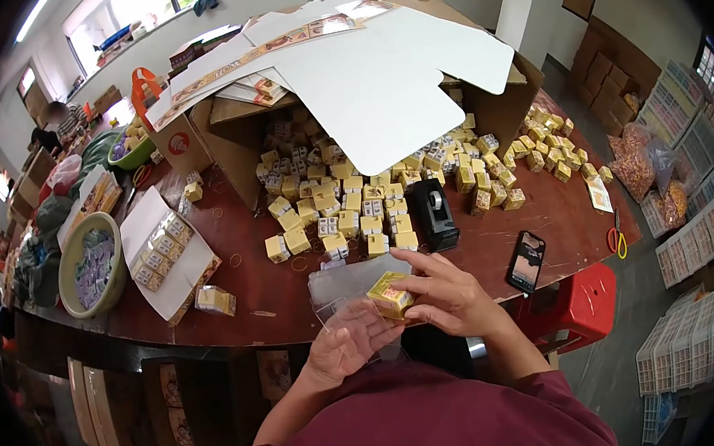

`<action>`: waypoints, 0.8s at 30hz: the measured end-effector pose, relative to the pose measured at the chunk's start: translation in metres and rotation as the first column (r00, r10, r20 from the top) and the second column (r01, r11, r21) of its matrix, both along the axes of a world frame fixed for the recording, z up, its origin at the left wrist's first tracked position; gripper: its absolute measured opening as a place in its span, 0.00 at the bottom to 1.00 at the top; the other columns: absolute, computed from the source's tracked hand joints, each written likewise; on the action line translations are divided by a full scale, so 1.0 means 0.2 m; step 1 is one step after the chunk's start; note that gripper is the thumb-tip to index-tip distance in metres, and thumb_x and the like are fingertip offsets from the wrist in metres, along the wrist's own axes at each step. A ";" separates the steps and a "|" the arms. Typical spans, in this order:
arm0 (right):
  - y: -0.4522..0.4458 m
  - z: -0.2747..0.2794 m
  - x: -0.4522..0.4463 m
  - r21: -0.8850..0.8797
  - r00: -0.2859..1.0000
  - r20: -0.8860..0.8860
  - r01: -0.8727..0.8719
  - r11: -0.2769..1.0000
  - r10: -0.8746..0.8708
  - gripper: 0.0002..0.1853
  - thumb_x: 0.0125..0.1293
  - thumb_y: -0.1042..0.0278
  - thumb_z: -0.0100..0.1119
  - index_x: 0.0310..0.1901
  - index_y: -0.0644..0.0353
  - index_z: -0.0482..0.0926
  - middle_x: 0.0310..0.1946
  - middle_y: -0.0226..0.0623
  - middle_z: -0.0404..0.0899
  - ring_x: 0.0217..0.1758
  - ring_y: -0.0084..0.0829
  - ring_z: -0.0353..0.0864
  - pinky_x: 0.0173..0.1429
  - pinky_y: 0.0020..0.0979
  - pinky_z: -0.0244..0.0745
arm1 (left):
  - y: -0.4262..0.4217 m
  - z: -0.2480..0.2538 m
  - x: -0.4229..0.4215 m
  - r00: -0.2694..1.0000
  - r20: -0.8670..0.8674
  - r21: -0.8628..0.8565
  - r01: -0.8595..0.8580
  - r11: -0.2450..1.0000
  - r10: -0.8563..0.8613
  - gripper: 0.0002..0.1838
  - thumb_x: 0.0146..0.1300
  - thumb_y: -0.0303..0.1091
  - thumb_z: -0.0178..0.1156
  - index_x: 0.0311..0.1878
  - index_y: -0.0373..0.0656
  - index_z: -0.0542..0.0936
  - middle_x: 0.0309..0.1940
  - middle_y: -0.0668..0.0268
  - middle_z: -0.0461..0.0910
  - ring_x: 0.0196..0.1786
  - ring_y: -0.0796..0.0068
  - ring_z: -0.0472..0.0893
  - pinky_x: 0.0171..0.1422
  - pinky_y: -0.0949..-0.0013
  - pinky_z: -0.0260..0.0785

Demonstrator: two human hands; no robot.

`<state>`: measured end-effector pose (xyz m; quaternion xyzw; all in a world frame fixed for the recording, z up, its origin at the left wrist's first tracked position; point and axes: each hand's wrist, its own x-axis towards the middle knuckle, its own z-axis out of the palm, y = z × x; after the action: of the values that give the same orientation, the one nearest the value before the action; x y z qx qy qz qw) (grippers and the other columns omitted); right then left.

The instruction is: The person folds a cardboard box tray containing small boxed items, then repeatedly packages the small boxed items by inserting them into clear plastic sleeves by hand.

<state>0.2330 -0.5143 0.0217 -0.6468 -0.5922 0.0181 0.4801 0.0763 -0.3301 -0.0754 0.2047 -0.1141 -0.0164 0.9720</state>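
Note:
My right hand (453, 292) grips a small yellow printed box (390, 295) between curved fingers and thumb, low over the table's front edge. Palm up beside it, my left hand (351, 339) has its fingers stretched toward the box's underside. A clear plastic sheet (327, 307) lies across those fingers and the palm; the exact grip on it is hard to see. Under and behind the hands, a stack of clear film (341, 284) rests on the table. Just beyond stands a black tape dispenser (433, 214).
Many small yellow boxes (322, 201) spill from a large carton (225, 149) topped by white card sheets (378, 70). A phone (526, 262) and red-yellow scissors (617, 236) lie right, above a red stool (586, 310). A green basin (92, 265) and strip of boxes (162, 251) stand left.

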 end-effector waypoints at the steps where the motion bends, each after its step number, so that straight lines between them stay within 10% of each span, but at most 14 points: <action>1: -0.02 -0.01 0.02 -0.040 0.999 -0.027 -0.022 0.999 0.020 0.21 0.60 0.69 0.76 0.55 0.60 0.82 0.63 0.48 0.79 0.57 0.46 0.80 0.59 0.40 0.78 | 0.01 0.01 0.00 0.999 0.036 0.048 0.032 0.998 -0.034 0.30 0.69 0.40 0.65 0.71 0.42 0.71 0.74 0.45 0.67 0.79 0.42 0.65 0.84 0.45 0.58; 9: -0.08 -0.03 0.10 -0.024 0.951 -0.300 0.075 0.997 -0.079 0.29 0.62 0.76 0.74 0.64 0.62 0.75 0.57 0.40 0.75 0.61 0.34 0.79 0.62 0.35 0.79 | 0.06 0.16 -0.01 0.981 -0.184 0.374 0.012 0.927 0.062 0.29 0.69 0.29 0.68 0.71 0.38 0.70 0.68 0.50 0.75 0.72 0.50 0.76 0.76 0.51 0.71; 12: -0.06 0.05 0.07 0.111 0.954 -0.285 0.134 0.985 -0.098 0.31 0.59 0.79 0.75 0.64 0.65 0.75 0.60 0.43 0.73 0.64 0.35 0.79 0.64 0.34 0.81 | 0.04 0.19 0.00 0.921 -0.190 0.814 -0.046 0.580 0.339 0.30 0.65 0.26 0.73 0.68 0.35 0.72 0.62 0.54 0.78 0.67 0.60 0.80 0.72 0.57 0.76; 15: 0.06 0.04 -0.03 0.220 0.952 -0.305 0.054 0.974 0.016 0.30 0.56 0.81 0.74 0.61 0.65 0.75 0.61 0.46 0.75 0.64 0.38 0.80 0.64 0.37 0.82 | -0.05 0.23 0.03 0.892 -0.081 0.840 -0.180 0.513 0.446 0.29 0.62 0.27 0.76 0.63 0.34 0.74 0.59 0.57 0.80 0.62 0.66 0.82 0.71 0.61 0.76; 18: 0.14 0.09 -0.04 0.190 0.996 0.025 0.081 0.978 -0.088 0.32 0.52 0.80 0.75 0.60 0.64 0.76 0.56 0.47 0.81 0.60 0.47 0.82 0.62 0.41 0.80 | -0.08 0.20 0.06 0.864 -0.151 0.762 -0.208 0.613 0.481 0.29 0.60 0.30 0.78 0.60 0.33 0.74 0.57 0.58 0.81 0.61 0.67 0.83 0.68 0.61 0.76; 24: 0.11 0.05 -0.02 -0.017 0.973 0.227 0.039 0.999 -0.034 0.32 0.53 0.76 0.75 0.62 0.60 0.80 0.55 0.42 0.82 0.55 0.48 0.82 0.58 0.43 0.79 | 0.00 0.16 0.01 0.741 0.139 0.974 -0.224 0.047 0.657 0.32 0.57 0.38 0.80 0.60 0.36 0.77 0.54 0.55 0.83 0.58 0.64 0.85 0.62 0.61 0.76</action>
<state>0.2288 -0.4918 0.0317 -0.6605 -0.6308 -0.0585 0.4029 0.0792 -0.3307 -0.0424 0.7743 0.1657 0.1874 0.5813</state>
